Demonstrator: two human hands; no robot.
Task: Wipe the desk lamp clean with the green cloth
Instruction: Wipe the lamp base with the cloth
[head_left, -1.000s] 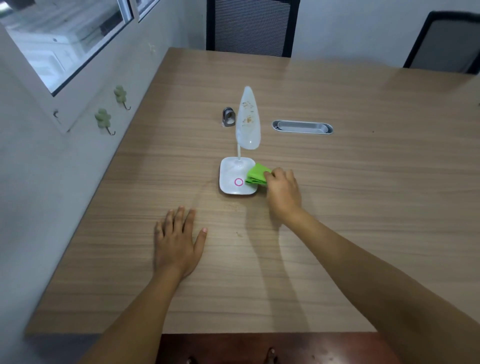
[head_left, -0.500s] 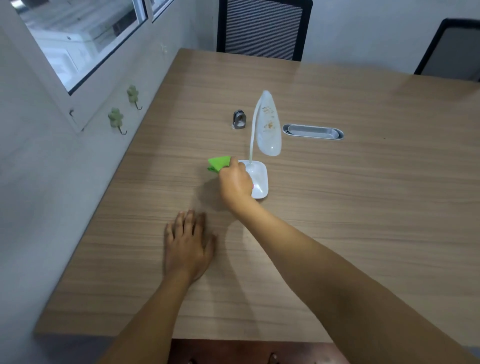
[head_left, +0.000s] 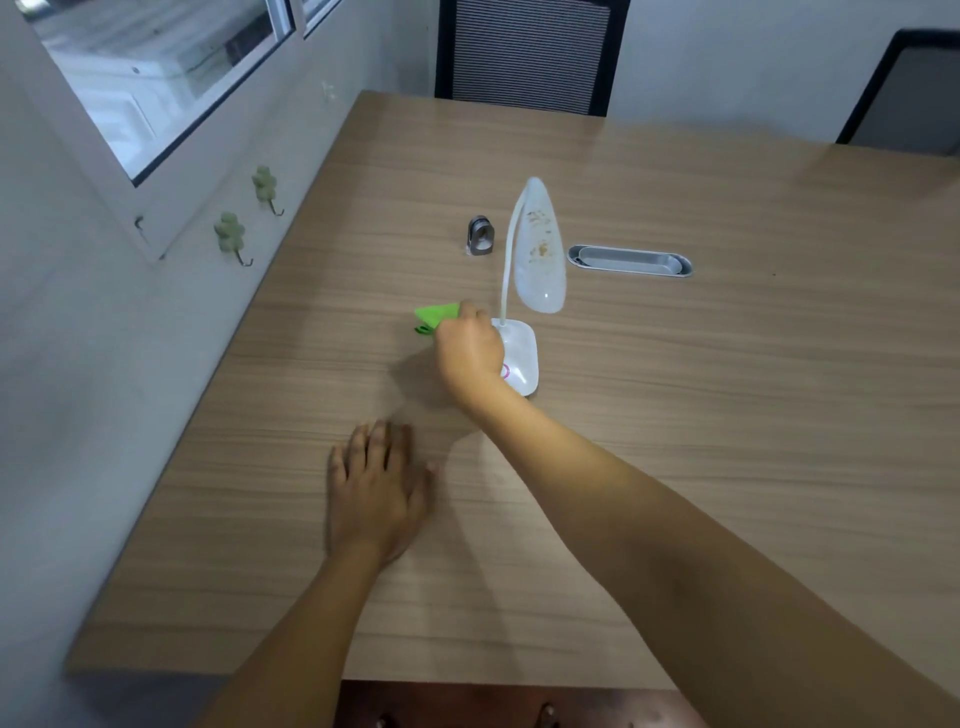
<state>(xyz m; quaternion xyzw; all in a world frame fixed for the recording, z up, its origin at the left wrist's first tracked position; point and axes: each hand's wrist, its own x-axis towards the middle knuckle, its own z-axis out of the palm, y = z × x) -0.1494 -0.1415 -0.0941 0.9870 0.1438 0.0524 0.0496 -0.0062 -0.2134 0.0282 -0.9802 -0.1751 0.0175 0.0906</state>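
A white desk lamp stands mid-table: its square base with a pink ring, a thin neck, and a long head speckled with brown dirt. My right hand covers the left part of the base and grips the folded green cloth, which sticks out to the left of the base. My left hand lies flat on the wooden table, fingers spread, nearer to me and holding nothing.
A small metal clip-like object sits behind the lamp on the left. A grey oval cable tray is set into the table to the right. The wall with hooks runs along the left; two chairs stand at the far edge.
My right hand carried the green cloth from the right side of the lamp base across to its left side. The lamp now appears turned. My left hand stayed flat.
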